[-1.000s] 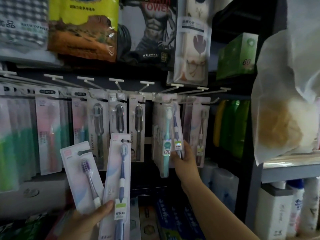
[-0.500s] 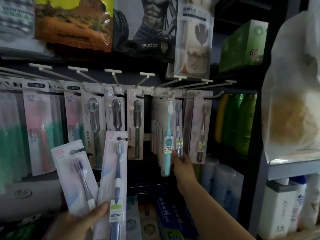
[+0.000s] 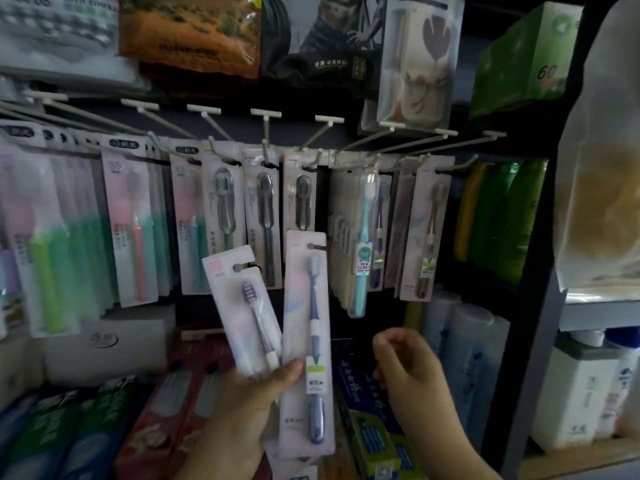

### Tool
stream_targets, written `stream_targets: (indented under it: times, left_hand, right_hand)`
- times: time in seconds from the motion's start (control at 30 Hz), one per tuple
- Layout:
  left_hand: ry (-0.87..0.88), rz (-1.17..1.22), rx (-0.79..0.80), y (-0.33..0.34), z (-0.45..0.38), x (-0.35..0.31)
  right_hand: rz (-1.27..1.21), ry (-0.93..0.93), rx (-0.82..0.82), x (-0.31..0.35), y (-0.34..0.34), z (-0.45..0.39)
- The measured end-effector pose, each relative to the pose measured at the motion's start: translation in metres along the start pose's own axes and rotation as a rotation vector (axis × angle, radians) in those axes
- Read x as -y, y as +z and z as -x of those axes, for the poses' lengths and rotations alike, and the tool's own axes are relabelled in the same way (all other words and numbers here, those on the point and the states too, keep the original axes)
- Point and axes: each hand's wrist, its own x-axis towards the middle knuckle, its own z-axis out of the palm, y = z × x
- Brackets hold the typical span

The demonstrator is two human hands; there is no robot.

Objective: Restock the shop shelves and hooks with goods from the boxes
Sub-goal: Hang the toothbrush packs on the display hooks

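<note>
Below hooks (image 3: 266,147), L hand (image 3: 242,403) grips 2 toothbrush packs (image 3: 304,341), R hand (image 3: 412,372) curled, empty

Row of white wire hooks (image 3: 265,133) with carded toothbrushes (image 3: 263,209); toothpaste boxes (image 3: 166,420) below.

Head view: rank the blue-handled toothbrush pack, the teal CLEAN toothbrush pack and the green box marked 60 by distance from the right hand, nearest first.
From the right hand:
1. Blue-handled toothbrush pack, just to its left, held in the left hand.
2. Teal CLEAN toothbrush pack, hanging on its hook above.
3. Green box marked 60, top right shelf.
</note>
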Motion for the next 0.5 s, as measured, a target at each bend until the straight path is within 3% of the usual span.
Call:
stream_targets:
  times: [0.07,0.13,0.27,0.5]
  left_hand:
    - [0.017,-0.019,0.042,0.012,0.006,0.002]
    - [0.04,-0.005,0.043,0.02,0.012,0.009]
    - [0.083,-0.022,0.052,0.028,0.018,0.015]
    - [-0.053,-0.054,0.025,0.03,0.017,0.006]
  right_hand:
    - [-0.007,-0.007,0.178,0.005,0.007,0.026]
    - [-0.028,-0.025,0.254,0.001,0.013,0.041]
    - [-0.028,-0.096,0.161,-0.003,0.007,0.05]
    - [0.04,-0.091,-0.153,0.007,-0.04,0.018]
